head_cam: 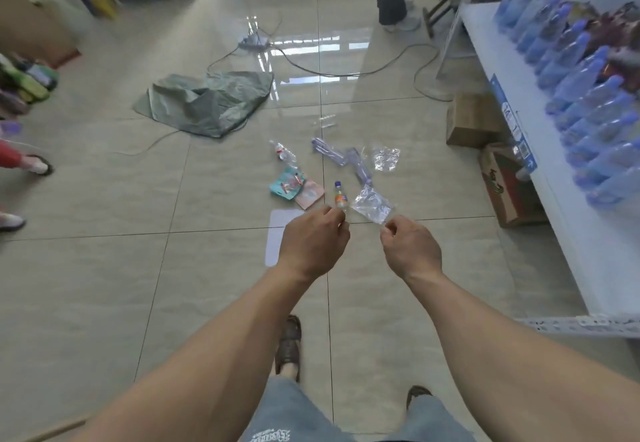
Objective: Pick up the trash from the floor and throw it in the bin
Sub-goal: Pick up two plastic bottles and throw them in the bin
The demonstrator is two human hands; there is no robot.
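Note:
Trash lies scattered on the tiled floor ahead: a crushed clear bottle (284, 154), a teal wrapper (286, 185), a pink wrapper (310, 195), a small upright bottle with a blue cap and orange label (340, 197), purple plastic film (346, 157), and two clear plastic bags (371, 205) (386, 159). My left hand (313, 244) hovers with curled fingers just below the small bottle, holding nothing visible. My right hand (410, 249) has its fingers pinched where the nearer clear bag's corner ends; whether it holds the bag is unclear. No bin is in view.
A white sheet (281, 230) lies partly under my left hand. A grey-green sack (207, 102) and cables with a power strip (254, 41) lie farther off. Cardboard boxes (472, 119) sit against a white shelf (568, 150) of bottles on the right. Other people's legs stand at the back and left.

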